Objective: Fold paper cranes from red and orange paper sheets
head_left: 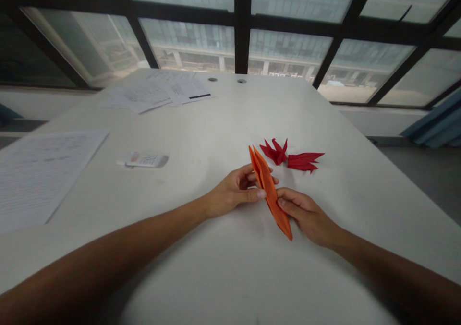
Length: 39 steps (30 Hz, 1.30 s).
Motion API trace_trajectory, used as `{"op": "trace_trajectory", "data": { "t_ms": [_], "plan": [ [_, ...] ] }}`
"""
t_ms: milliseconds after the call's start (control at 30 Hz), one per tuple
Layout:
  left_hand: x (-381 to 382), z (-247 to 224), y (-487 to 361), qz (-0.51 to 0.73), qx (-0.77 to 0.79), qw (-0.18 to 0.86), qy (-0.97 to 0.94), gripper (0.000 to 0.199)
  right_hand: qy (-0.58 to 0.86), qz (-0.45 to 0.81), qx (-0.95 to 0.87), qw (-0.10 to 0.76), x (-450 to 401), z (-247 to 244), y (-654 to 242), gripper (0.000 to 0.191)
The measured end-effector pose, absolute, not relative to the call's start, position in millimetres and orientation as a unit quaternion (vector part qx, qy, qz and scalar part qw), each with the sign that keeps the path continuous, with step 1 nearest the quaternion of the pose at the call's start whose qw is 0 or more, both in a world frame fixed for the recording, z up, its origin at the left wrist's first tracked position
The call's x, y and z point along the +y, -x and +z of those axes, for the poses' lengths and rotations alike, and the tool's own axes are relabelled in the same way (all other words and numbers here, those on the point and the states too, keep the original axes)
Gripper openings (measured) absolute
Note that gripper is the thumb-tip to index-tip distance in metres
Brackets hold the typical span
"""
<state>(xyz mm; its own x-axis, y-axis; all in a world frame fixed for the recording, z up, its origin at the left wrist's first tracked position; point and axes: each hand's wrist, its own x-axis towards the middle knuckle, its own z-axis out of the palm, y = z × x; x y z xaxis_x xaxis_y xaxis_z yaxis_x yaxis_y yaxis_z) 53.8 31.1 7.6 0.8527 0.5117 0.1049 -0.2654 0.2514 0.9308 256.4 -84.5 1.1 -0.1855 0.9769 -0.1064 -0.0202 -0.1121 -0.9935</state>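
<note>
A long, narrow piece of folded orange paper [272, 198] is held tilted over the table, its two pointed tips at the upper left and one tip at the lower right. My left hand [239, 188] grips it from the left, thumb on the near face and fingers behind, partly hidden. From the right, my right hand [304, 214] pinches its edge between thumb and fingers. Just beyond my hands lie two red folded-paper pieces: a spiky one [276, 152] and a flatter one with pointed ends [304, 162], close together.
On the white table [201, 128] a white glue-like packet [146, 160] lies to the left. A printed sheet [39, 176] rests at the left edge, and more papers [151, 92] spread at the back left. Large windows [288, 51] stand behind the table.
</note>
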Motion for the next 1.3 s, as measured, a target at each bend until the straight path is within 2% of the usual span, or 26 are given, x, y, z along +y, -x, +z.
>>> {"op": "trace_trajectory", "data": {
  "t_ms": [133, 300, 600, 733, 867, 1300],
  "plan": [
    [32.9, 5.6, -54.8, 0.233, 0.106, 0.797, -0.546, 0.051, 0.460, 0.598, -0.481, 0.447, -83.9, -0.5, -260.1, 0.027],
    [33.1, 6.9, -57.1, 0.237, 0.087, 0.811, -0.527, 0.033, 0.457, 0.618, -0.463, 0.440, -83.2, -1.5, -263.9, 0.022],
    [32.7, 7.8, -59.7, 0.220, 0.155, 0.825, -0.497, 0.028, 0.489, 0.521, -0.490, 0.500, -88.5, -3.3, -249.4, 0.021],
    [30.6, 7.7, -60.0, 0.219, 0.159, 0.808, -0.523, 0.029, 0.489, 0.529, -0.508, 0.472, -89.6, -1.4, -249.1, 0.018],
    [26.6, 8.4, -59.7, 0.238, 0.152, 0.804, -0.523, 0.029, 0.500, 0.527, -0.525, 0.443, -90.7, 5.4, -246.9, 0.025],
    [22.6, 11.0, -60.8, 0.256, 0.177, 0.783, -0.538, 0.029, 0.510, 0.528, -0.520, 0.437, -91.9, 6.9, -245.6, 0.028]
  ]
}}
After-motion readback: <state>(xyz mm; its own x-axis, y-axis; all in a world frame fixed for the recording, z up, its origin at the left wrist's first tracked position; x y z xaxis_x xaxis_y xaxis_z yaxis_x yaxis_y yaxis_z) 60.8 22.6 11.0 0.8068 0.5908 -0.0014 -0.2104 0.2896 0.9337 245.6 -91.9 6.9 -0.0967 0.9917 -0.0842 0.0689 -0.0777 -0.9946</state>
